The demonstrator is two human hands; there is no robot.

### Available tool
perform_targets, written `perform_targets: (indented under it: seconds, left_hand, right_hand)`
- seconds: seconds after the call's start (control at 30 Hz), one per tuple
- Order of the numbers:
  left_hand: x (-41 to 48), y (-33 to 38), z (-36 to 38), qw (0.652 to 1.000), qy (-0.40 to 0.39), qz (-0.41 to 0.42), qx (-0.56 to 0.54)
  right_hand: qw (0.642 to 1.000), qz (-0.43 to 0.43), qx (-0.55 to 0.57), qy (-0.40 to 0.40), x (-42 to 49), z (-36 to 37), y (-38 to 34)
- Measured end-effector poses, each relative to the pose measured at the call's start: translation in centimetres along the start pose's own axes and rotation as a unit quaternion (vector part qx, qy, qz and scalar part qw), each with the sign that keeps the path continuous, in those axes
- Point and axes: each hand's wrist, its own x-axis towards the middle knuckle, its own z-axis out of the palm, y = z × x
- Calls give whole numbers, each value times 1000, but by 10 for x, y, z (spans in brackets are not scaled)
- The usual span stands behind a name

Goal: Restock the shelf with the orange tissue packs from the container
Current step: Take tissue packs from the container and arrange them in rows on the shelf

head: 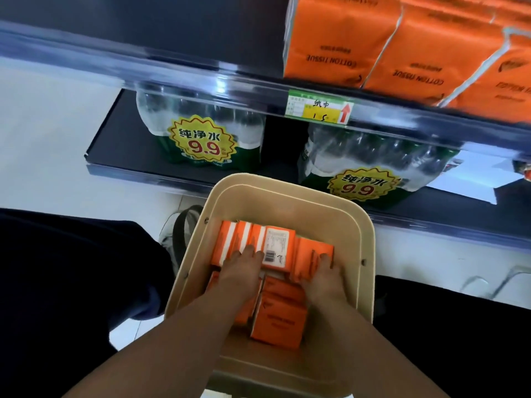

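Note:
A beige container (290,188) stands in front of me, holding several orange tissue packs (280,318). Both my hands reach down into it. My left hand (240,272) lies over the far-left row of upright packs (230,239), fingers curled on their tops. My right hand (324,280) grips the pack at the far right (311,255). Between the hands stands a pack with a white barcode label (277,245). Above, larger orange tissue packs (339,38) fill the right side of the shelf (178,33); its left side is a bare dark board.
A price tag (319,107) with a red arrow sits on the shelf's clear front rail. Two shrink-wrapped water bottle packs (201,133) (370,165) stand on the lower shelf. My dark trouser leg (71,268) and a shoe (172,234) are left of the container on the white floor.

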Motion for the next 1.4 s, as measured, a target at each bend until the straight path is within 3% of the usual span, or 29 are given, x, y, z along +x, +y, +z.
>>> perform_targets:
  seconds: [0.17, 0.33, 0.6, 0.73, 1.0, 1.23, 1.4]
  left_hand:
    - [7, 1, 14, 993, 11, -25, -114]
    - [15, 1, 18, 964, 43, -79, -250]
    - [28, 6, 18, 947, 59, -142, -283]
    - [36, 7, 14, 955, 69, -159, -240]
    - [48, 5, 14, 974, 96, -199, -54]
    - [43, 5, 22, 969, 115, -205, -76]
    - [42, 3, 21, 969, 149, -190, -50]
  right_hand:
    - [993, 76, 95, -6, 13, 10, -2]
    - [978, 157, 137, 21, 26, 19, -6]
    - [958, 164, 234, -19, 81, 86, 43]
    - [950, 174, 257, -43, 23, 41, -1]
    - [952, 150, 253, -87, 25, 41, 3]
    - [909, 152, 375, -102, 27, 45, 1]
    - [900, 159, 391, -110, 27, 36, -1]
